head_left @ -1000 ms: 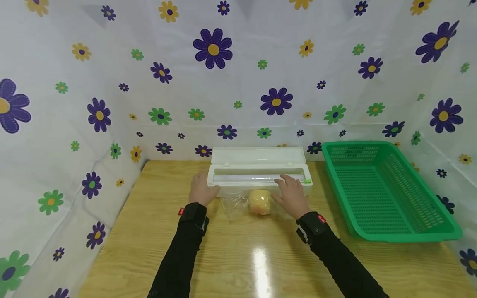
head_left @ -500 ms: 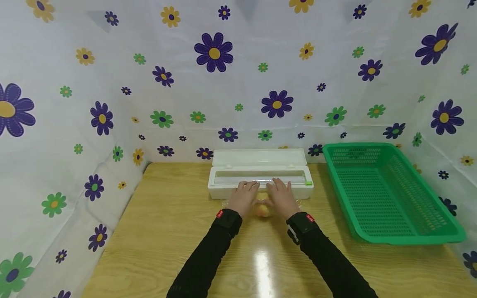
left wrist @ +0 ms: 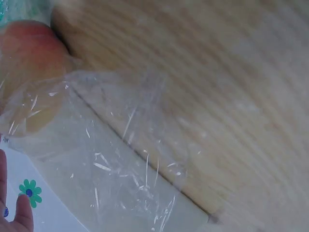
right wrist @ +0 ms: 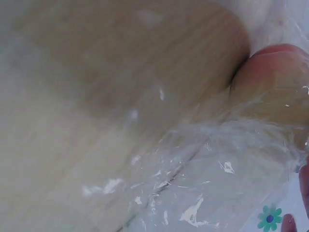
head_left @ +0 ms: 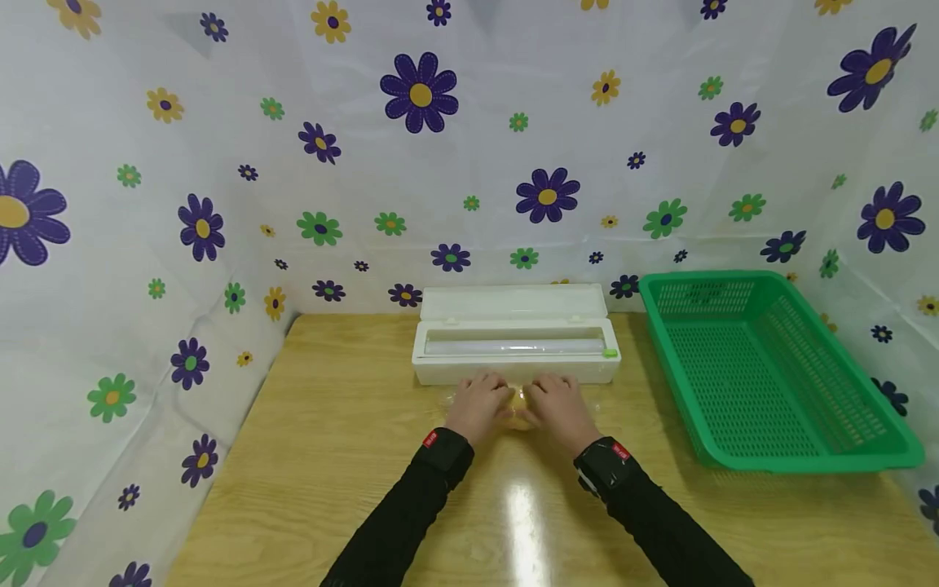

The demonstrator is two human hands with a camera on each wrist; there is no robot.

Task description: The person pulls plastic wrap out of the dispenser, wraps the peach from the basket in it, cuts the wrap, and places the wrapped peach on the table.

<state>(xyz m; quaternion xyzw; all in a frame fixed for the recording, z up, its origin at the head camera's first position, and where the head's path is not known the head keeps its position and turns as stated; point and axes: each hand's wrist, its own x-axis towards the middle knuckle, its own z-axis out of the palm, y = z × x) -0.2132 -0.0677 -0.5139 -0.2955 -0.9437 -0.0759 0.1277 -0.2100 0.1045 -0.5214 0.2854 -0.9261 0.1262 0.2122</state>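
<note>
A round yellow and reddish fruit sits on the wooden table against the front of a long white box. From either side, my left hand and right hand hold it, fingers bent over its top and largely hiding it. Clear film lies over the fruit and spreads wrinkled beside it in the left wrist view. The right wrist view has similar film around the fruit. Only a few fingertips show at the edges of both wrist views.
The box's lid stands raised at the back, with a roll inside and a green piece at its right end. To the right is a green basket. Flowered cloth hangs behind and at both sides.
Both hands came together from the box's front edge to the fruit, the left moving right. Over the last half second they drew slightly back from the box, and their fingers bent around the fruit.
</note>
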